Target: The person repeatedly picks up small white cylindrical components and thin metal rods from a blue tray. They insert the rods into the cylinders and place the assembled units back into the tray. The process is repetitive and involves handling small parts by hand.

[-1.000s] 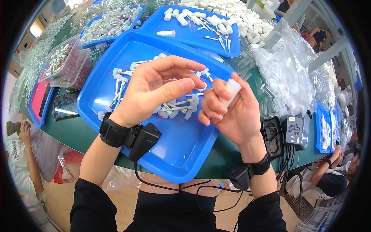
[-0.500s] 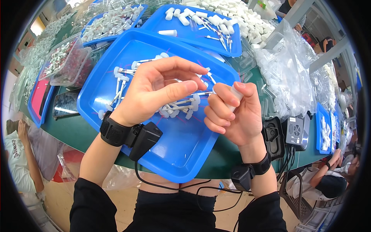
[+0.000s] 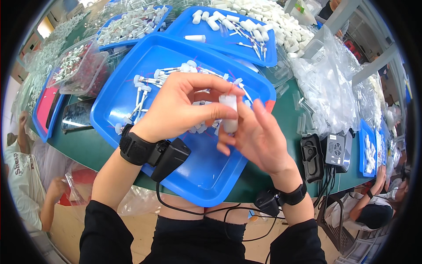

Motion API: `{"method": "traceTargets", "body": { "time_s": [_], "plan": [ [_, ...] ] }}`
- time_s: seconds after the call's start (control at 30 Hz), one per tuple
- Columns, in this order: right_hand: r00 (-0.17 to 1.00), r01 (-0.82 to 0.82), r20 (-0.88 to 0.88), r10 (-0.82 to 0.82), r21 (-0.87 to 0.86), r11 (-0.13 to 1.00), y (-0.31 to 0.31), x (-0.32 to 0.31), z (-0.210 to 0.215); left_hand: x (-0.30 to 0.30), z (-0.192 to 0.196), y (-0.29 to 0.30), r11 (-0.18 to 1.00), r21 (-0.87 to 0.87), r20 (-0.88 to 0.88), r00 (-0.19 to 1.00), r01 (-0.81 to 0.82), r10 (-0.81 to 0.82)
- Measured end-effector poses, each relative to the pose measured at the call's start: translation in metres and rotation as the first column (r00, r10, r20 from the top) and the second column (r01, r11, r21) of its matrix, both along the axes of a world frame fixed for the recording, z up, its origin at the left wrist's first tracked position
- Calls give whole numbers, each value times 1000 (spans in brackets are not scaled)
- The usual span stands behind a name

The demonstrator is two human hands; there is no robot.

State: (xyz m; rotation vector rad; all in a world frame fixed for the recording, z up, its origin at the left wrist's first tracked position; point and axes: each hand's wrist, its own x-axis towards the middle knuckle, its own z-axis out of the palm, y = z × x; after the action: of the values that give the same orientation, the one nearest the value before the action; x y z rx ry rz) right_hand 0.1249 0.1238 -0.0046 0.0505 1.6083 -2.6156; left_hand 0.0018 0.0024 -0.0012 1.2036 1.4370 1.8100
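A short white plastic cylinder (image 3: 228, 112) is pinched upright between the thumb and fingers of my left hand (image 3: 173, 103). Thin red strands show near its upper end. My right hand (image 3: 263, 143) is just beside the cylinder, thumb and fingers spread; whether a fingertip touches it is hard to tell. Both hands are above a large blue tray (image 3: 200, 178). Thin white sticks with round pale caps (image 3: 141, 90) and fine red strands lie in that tray, partly hidden by my left hand.
Behind is a second blue tray (image 3: 180, 28) with white cylinders and thin sticks. A clear tub (image 3: 81, 88) and a dark phone (image 3: 78, 116) stand left. Right are plastic bags (image 3: 325, 88) and a black device (image 3: 337, 149). Other people sit at both sides.
The white cylinder has passed from my right fist to my left fingers, moving left. My right hand has opened and shifted left; my left hand has closed on the cylinder.
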Motion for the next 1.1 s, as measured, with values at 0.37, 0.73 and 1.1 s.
{"method": "traceTargets", "body": {
  "time_s": [0.37,0.73,1.1],
  "plan": [
    [725,562,-544,-421,115,819,-5,-4,-13,-4,0,-1,978,113,46,984,-177,173],
    [698,447,-636,-328,30,894,-19,9,5,22,41,-35,928,279,-223,923,-248,314],
    [788,588,-479,-386,399,704,19,2,-4,90,-22,-253,346,58,-147,334,-937,931]
  ]
}}
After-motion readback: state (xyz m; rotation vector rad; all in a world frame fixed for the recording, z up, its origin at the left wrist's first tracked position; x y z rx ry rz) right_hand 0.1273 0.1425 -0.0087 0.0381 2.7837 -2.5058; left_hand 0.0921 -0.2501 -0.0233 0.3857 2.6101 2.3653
